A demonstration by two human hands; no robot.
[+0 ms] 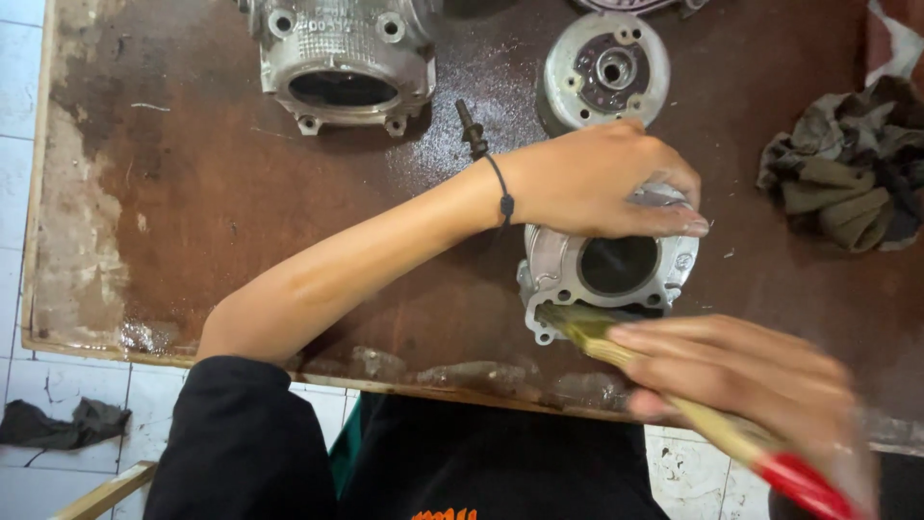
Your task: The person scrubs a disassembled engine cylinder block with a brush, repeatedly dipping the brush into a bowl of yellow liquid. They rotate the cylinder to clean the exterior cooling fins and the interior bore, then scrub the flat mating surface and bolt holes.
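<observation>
Grey metal cylinder (608,272) lies bore towards you; your left hand (602,183) clasps its top, right hand (760,385) grips the brush (674,385), bristles against its near flange.

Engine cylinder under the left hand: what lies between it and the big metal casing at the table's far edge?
In the head view, a dark bolt-like pin lies between the engine cylinder and the casing, on wet brown tabletop.

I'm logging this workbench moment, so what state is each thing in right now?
Metal cylinder: lying on the table, open bore facing up, gripped from above.
Left hand: clamped over the cylinder's top.
Right hand: closed around the brush handle, blurred.
Brush: bristles against the cylinder's near edge.
Engine casing: resting untouched.
Round metal disc: lying flat, untouched.
Rag: crumpled.
Table: wet, worn.
</observation>
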